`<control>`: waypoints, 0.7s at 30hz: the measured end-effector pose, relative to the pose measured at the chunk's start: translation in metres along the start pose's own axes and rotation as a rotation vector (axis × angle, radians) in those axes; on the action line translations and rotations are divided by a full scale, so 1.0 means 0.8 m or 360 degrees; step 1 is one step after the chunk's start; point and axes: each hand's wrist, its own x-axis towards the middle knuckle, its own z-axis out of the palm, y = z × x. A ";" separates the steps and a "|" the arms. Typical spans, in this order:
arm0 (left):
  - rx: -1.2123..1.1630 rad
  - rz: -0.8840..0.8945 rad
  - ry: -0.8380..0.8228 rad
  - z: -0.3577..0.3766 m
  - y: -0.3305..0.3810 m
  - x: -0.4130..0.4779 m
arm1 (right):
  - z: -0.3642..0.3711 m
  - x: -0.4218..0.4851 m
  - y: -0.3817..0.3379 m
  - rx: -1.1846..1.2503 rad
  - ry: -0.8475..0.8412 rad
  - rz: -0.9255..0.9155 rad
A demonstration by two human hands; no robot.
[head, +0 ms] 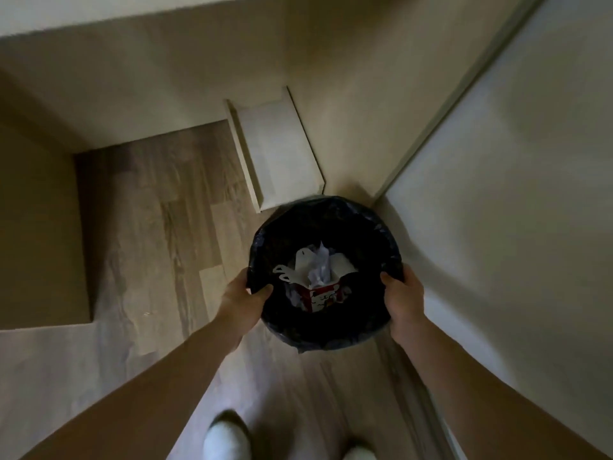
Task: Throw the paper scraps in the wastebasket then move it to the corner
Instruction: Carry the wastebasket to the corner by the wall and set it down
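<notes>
Both forearms are bare and sleeveless; the feet wear pale slippers.

Feet cropped by bottom edge

Both arms outstretched, left grip and right grip clenched.

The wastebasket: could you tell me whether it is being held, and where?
Yes: both hands grip the wastebasket at its rim, left hand and right hand on opposite sides.
</notes>
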 end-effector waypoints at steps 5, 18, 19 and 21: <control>-0.0009 -0.0008 -0.0114 0.028 -0.045 0.072 | 0.022 0.069 0.050 -0.0006 0.0098 0.0066; 0.0013 0.0077 -0.0227 0.051 -0.054 0.084 | 0.015 0.082 0.053 -0.0343 0.0235 -0.0159; 0.0036 0.0059 -0.0220 0.048 -0.052 0.081 | 0.017 0.077 0.048 -0.0392 0.0241 -0.0184; 0.0173 0.0063 -0.0195 0.040 -0.044 0.072 | 0.018 0.063 0.037 -0.0533 0.0290 -0.0212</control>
